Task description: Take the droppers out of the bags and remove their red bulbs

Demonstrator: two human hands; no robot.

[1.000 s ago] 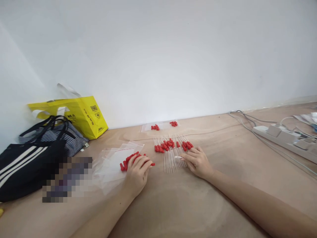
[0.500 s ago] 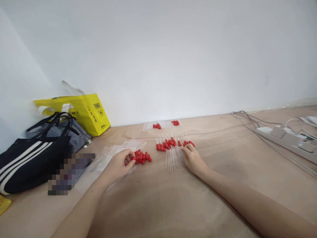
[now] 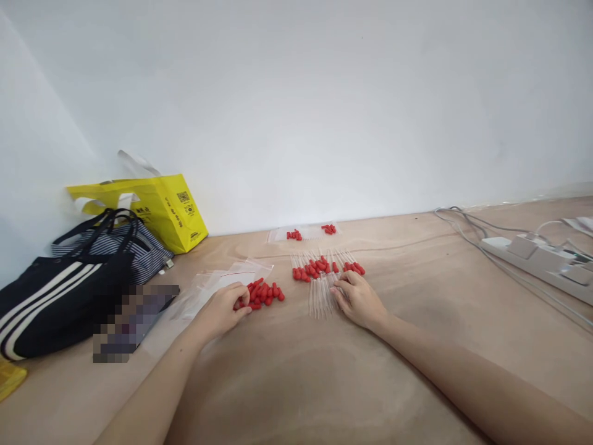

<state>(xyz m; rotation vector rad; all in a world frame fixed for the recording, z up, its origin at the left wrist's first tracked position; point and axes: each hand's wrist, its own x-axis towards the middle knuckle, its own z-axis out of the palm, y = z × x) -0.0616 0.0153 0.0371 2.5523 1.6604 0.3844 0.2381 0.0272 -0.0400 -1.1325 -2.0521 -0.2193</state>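
My left hand [image 3: 223, 313] rests at the near left side of a pile of small red rubber bulbs [image 3: 264, 293]. Its thumb and curled fingers are apart, with bulbs just beyond the fingertips. My right hand [image 3: 364, 303] reaches over the right side of a fan of thin clear tubes [image 3: 319, 300], thumb and fingers apart, fingertips at the tubes. Behind them lie clear droppers fitted with red bulbs [image 3: 316, 267], and more such droppers [image 3: 354, 268] sit just past the right fingers. The right fingertips partly hide the nearest tubes.
Clear zip bags [image 3: 210, 284] lie beside my left hand. A further bag with red-bulbed droppers [image 3: 303, 234] lies near the wall. Left stand a yellow bag [image 3: 178, 213] and a black striped bag [image 3: 69, 303]; a power strip [image 3: 532, 259] with cables is at right.
My left thumb and fingers have parted at the red bulbs. My right hand has shifted slightly left over the tubes, its fingers spreading from a pinch.
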